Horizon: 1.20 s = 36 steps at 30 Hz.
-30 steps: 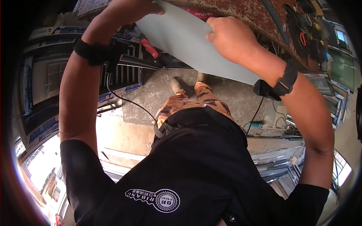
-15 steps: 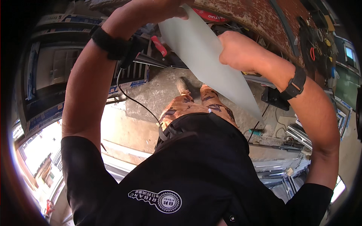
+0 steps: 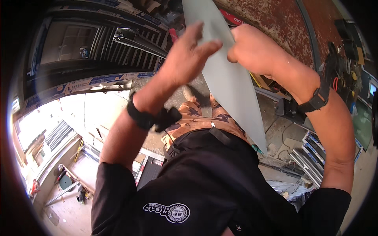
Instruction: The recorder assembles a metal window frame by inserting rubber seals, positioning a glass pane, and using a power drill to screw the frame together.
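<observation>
Both hands work a pale grey-green sheet (image 3: 230, 78) held up before the chest. On the left, the left hand (image 3: 185, 59) has its fingers spread, flat against the sheet's face; to the right, the right hand (image 3: 252, 49) is closed on its edge. The step looks like turning the sheet, and the next move calls for a firm two-handed grip. Its long axis runs from upper left, down toward lower right.

Floor: bare grey concrete (image 3: 281, 131), dusty, crossed by thin cables.
Upper right: rusty red-brown metal surface (image 3: 283, 23).
Upper left: stacked aluminium frame profiles (image 3: 130, 51).
Light: strong daylight from lower left (image 3: 59, 114).
</observation>
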### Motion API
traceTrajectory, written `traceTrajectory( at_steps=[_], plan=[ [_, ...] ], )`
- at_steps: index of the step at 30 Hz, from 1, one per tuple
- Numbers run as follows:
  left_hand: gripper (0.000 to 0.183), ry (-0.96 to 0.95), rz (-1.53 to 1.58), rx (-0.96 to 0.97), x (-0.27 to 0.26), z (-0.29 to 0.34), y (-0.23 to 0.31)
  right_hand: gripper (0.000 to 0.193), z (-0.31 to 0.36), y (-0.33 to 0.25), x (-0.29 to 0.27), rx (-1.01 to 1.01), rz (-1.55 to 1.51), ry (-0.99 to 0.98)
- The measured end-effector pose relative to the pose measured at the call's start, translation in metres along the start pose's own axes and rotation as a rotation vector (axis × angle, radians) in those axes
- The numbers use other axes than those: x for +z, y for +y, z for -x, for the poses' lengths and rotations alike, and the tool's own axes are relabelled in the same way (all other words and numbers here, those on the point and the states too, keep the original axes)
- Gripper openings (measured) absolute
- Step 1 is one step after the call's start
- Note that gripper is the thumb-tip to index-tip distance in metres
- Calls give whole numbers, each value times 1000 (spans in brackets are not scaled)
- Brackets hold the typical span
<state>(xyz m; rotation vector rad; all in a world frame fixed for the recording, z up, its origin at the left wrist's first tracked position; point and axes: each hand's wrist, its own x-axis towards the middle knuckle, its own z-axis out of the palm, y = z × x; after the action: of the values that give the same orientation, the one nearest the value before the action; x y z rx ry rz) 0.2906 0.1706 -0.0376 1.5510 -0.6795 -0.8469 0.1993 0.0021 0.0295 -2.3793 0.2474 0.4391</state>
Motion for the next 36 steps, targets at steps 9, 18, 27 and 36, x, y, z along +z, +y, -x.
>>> traceTrajectory(
  at_steps=[9, 18, 27, 36],
  plan=[
    [99, -207, 198, -391, 42, 89, 60, 11, -6, -18, 20, 290, -239, -78],
    [72, -81, -473, -429, 57, 90, 73, 15, -13, -38, 36, 401, -543, 45],
    [39, 73, -728, -378, 35, 83, 50, 26, -25, -49, 71, 416, -501, 232],
    [32, -36, -904, -232, -25, 98, 59, 31, -27, -80, 81, 319, -579, 267]
  ],
)
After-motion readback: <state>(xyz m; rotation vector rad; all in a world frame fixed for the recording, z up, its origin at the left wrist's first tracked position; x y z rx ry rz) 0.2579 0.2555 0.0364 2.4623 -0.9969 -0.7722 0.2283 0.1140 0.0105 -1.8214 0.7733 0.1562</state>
